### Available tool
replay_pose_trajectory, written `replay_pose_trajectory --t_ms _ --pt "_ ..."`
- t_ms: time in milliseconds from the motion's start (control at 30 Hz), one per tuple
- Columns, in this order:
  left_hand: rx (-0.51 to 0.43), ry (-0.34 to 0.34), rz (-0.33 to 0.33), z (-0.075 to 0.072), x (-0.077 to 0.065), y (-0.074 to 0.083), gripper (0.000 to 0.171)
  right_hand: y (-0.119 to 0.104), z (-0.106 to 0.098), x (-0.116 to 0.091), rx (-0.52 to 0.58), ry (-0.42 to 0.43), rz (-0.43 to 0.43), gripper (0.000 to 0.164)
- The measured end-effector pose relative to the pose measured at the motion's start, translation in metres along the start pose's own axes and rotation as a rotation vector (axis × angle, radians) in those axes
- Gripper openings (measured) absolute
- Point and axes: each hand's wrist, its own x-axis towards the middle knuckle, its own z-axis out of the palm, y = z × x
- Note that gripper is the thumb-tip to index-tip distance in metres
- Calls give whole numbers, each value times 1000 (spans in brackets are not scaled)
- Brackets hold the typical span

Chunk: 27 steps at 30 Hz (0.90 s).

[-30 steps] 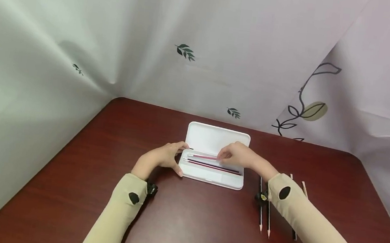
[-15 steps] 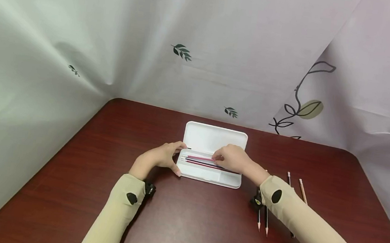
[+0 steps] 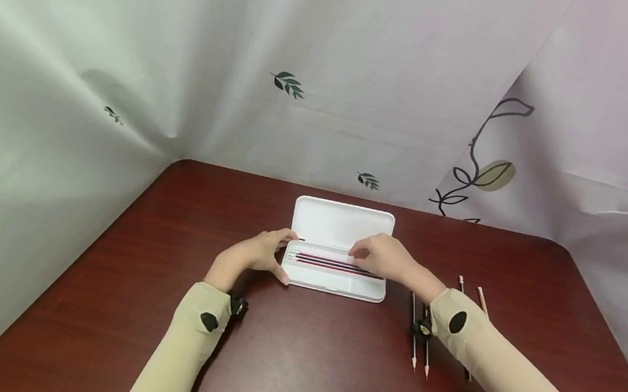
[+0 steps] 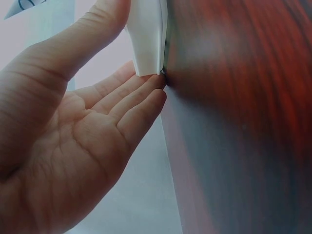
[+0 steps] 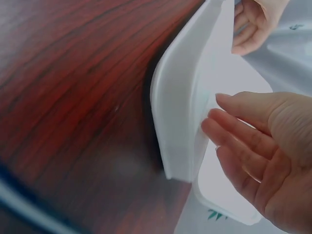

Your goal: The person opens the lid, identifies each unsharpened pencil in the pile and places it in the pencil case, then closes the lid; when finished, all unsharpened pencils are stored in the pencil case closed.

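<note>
A white pencil case [image 3: 311, 277] lies open on the table, its lid [image 3: 340, 223] raised at the back. Several red and dark pencils [image 3: 315, 261] lie side by side in its rear compartment, white ends to the left. My left hand [image 3: 253, 252] holds the case's left end, thumb at the front corner and fingers at the back; the left wrist view shows the case end [image 4: 147, 41] between them. Over the right part of the pencils hovers my right hand [image 3: 385, 258]. Its fingers are loosely bent, and the right wrist view shows nothing held between thumb and fingers.
Two dark pencils [image 3: 413, 344] lie right of the case, tips toward me, partly under the right wrist. Another dark pencil [image 3: 461, 283] and a wood-coloured pencil [image 3: 482, 299] lie farther right, partly behind the sleeve. A white curtain [image 3: 321, 126] hangs behind the table.
The pink-red pencil that my right hand held has come down beside the others in the case and been let go. My left hand keeps its hold. The head view has shifted slightly.
</note>
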Motion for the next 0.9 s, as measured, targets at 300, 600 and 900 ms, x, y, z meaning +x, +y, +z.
replay_pose_trajectory --t_ms 300,600,900 --pt "-51 -16 3 1 1 -3 88 24 -10 -23 257 16 15 17" --pt "-37 -7 13 -1 -1 -2 88 52 -19 -58 315 53 90 21" --pt "-47 -6 -5 1 -1 0 88 60 -27 -112 344 144 245 29"
